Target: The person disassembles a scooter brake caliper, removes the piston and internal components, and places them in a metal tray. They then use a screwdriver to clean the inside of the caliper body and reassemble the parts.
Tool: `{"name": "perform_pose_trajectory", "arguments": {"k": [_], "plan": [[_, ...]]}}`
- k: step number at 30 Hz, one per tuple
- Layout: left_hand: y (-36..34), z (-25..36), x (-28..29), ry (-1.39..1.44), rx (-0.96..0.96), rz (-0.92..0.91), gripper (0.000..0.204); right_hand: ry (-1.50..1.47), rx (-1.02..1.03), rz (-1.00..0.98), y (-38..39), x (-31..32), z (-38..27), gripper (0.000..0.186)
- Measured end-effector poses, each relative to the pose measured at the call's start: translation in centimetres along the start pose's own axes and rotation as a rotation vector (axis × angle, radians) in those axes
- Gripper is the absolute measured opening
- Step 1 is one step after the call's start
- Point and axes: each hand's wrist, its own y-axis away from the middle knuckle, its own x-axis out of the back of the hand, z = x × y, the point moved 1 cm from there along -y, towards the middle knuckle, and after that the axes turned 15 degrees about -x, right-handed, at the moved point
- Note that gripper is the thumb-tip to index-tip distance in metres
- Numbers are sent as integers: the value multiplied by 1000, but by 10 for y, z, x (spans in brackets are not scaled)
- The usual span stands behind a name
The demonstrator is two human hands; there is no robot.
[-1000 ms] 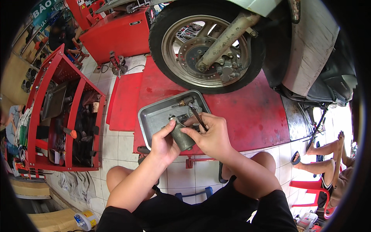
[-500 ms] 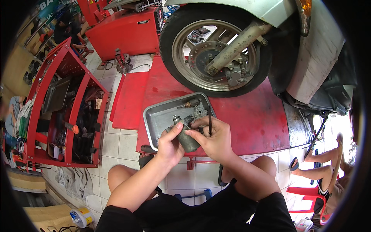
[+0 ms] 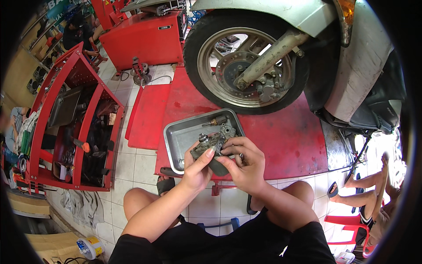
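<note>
A grey metal carburetor [image 3: 215, 141] is up over the near side of a metal tray [image 3: 169, 147], held between my hands. My left hand [image 3: 198, 169] is closed round its left side, thumb pressed on the body. Against its right side lie the curled fingers of my right hand [image 3: 244, 163]. A thin dark rod-like tool [image 3: 241, 156] is tucked in those fingers, only its small round end showing. In the tray lie a brass-and-dark cylindrical part [image 3: 217, 120] and a small grey metal piece [image 3: 227, 130], which the carburetor partly overlaps.
The tray rests on a red lift platform [image 3: 281, 141], below a scooter's front wheel [image 3: 246, 66]. A dark-handled tool [image 3: 169, 171] lies at the platform's near edge. On the left stands a red tool cart [image 3: 79, 132]; at right a person's legs [image 3: 365, 196] show beside a red chair [image 3: 347, 224].
The carburetor has turned and tilted in my hands, showing more of its side. The thin tool, upright before, now points toward me. My right fingers have curled further.
</note>
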Motion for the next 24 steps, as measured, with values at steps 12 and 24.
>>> {"name": "perform_pose_trajectory", "arguments": {"k": [12,24], "plan": [[1,-7,-11,84,2,72,48,138,106,115,1,-1,1,15],[5,-30,0,245,261,351,42,258,-35,-23,-17,6,10,20]]}}
